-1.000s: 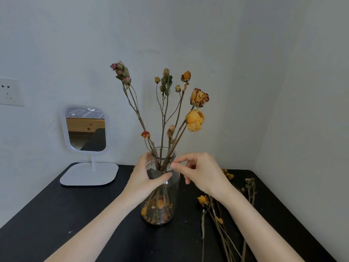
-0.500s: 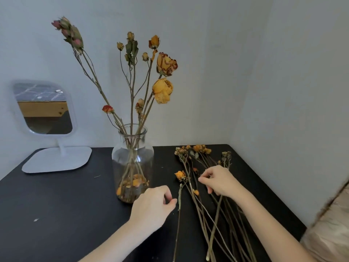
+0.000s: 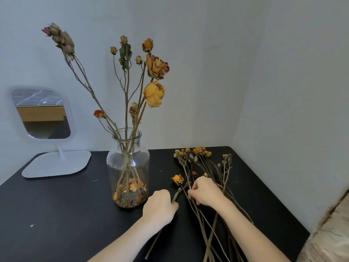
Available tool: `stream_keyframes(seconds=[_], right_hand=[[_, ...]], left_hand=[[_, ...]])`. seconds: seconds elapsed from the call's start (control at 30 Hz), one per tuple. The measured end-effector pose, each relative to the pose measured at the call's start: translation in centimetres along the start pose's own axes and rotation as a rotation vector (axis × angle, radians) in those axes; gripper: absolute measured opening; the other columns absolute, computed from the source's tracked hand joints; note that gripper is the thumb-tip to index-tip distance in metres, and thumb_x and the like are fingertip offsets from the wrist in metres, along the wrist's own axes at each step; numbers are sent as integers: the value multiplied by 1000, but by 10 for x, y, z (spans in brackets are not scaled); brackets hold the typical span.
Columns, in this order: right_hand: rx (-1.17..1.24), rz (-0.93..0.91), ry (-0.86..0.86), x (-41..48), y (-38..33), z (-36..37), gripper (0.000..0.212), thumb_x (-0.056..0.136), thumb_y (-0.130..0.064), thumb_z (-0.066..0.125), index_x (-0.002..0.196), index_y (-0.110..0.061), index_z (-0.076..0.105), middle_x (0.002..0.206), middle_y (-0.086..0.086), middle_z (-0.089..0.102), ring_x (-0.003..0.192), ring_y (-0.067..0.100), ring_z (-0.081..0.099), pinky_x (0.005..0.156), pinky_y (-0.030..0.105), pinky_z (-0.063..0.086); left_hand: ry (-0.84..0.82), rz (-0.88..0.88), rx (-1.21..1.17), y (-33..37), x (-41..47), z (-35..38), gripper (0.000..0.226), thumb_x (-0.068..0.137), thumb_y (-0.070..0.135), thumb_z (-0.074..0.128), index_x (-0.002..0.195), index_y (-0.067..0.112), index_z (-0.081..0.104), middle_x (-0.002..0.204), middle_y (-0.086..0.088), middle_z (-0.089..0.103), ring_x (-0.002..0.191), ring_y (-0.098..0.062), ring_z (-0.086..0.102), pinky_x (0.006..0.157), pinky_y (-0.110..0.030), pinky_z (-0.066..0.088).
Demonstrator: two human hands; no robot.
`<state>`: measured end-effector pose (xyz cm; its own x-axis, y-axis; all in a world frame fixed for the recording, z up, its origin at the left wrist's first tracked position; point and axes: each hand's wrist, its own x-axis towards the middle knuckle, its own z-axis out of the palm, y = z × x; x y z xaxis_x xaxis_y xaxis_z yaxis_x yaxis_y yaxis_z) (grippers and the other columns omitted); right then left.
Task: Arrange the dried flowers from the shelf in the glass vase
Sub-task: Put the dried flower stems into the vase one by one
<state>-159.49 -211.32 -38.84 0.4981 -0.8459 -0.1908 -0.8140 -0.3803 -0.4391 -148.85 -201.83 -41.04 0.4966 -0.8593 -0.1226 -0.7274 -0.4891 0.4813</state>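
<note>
Setting: a black table set in a corner of pale walls, seen from above the person's own forearms.
Glass vase: the glass vase stands upright near the table's middle. It is clear, with loose petals heaped on its bottom.
Arranged flowers: several dried stems rise from the vase's neck and fan out. The pink buds lean toward 11 o'clock and the large yellow roses toward 1 o'clock.
Loose flowers: a bundle of loose dried flowers lies flat on the table at 3 o'clock from the vase, with heads toward the back wall and stems running toward the viewer.
Left hand: the left hand, at 5 o'clock from the vase and near its base, is curled around a single thin stem. The stem's ends show above and below the fist.
Right hand: the right hand rests on the bundle with fingers curled down, pinching its stems just beside a small orange bloom.
Mirror: a white stand mirror sits at 9 o'clock from the vase, well apart from it.
Edge: beige fabric shows at 4 o'clock, beyond the table's corner.
</note>
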Motion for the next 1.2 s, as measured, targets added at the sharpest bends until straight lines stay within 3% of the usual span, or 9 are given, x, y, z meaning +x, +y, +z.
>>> stream_keyframes(seconds=[0.1, 0.2, 0.33, 0.43, 0.73, 0.9, 1.03, 1.1, 1.2], right_hand=[[85, -16, 65, -1, 4, -5, 28, 90, -25, 51, 70, -11, 66, 66, 5, 66, 77, 21, 68, 80, 34, 54], [167, -33, 129, -1, 7, -12, 24, 90, -25, 51, 84, -9, 69, 70, 6, 69, 73, 18, 68, 80, 33, 54], [255, -66, 176, 1, 10, -25, 17, 92, -26, 52, 78, -21, 62, 58, -6, 59, 55, 4, 56, 61, 20, 45], [332, -67, 219, 2, 11, -31, 16, 92, -25, 52, 81, -21, 63, 57, -7, 56, 51, 4, 52, 54, 18, 39], [329, -48, 327, 6, 16, -32, 16, 92, -28, 54, 78, -22, 61, 72, -1, 64, 64, 9, 59, 58, 19, 43], [139, 27, 193, 7, 21, -20, 23, 90, -28, 56, 72, -14, 61, 70, 3, 60, 65, 16, 59, 74, 35, 53], [76, 10, 241, 3, 19, -11, 18, 91, -38, 54, 92, -21, 56, 74, -4, 59, 70, 13, 60, 70, 31, 53], [142, -70, 311, 0, 14, -10, 23, 89, -42, 55, 102, -23, 57, 68, -7, 58, 62, 6, 57, 66, 26, 51], [138, -176, 310, -6, 5, -16, 30, 85, -44, 60, 107, -24, 60, 61, -10, 54, 57, 1, 53, 73, 25, 51]], left_hand=[[-6, -6, -66, -4, 1, -4, 27, 87, 29, 54, 64, 17, 45, 65, 2, 51, 63, -17, 53, 59, -27, 42], [8, 2, -115, -5, 1, -7, 37, 87, 24, 54, 54, 16, 40, 53, 2, 43, 51, -14, 45, 55, -26, 40], [19, 33, -205, -1, 0, -11, 33, 88, 26, 55, 57, 17, 50, 58, 2, 52, 53, -12, 51, 49, -20, 38], [31, 65, -326, 4, 0, -14, 27, 89, 27, 56, 63, 18, 54, 59, 3, 55, 53, -10, 52, 51, -20, 38], [56, 15, -433, 10, 5, -16, 26, 88, 25, 59, 62, 18, 57, 56, 4, 53, 53, -7, 53, 53, -18, 40], [0, -64, -523, 5, 4, -14, 29, 87, 21, 58, 61, 9, 58, 46, -1, 41, 41, -13, 40, 57, -28, 43], [-11, -95, -548, 2, 4, -13, 30, 88, 21, 57, 60, 10, 58, 44, 0, 42, 37, -11, 39, 56, -26, 41], [2, -94, -550, 3, 5, -13, 29, 88, 21, 57, 60, 11, 58, 45, 0, 44, 37, -10, 41, 55, -25, 43], [20, -82, -551, 4, 5, -13, 27, 89, 23, 57, 63, 14, 59, 47, 1, 47, 40, -9, 44, 54, -24, 44]])
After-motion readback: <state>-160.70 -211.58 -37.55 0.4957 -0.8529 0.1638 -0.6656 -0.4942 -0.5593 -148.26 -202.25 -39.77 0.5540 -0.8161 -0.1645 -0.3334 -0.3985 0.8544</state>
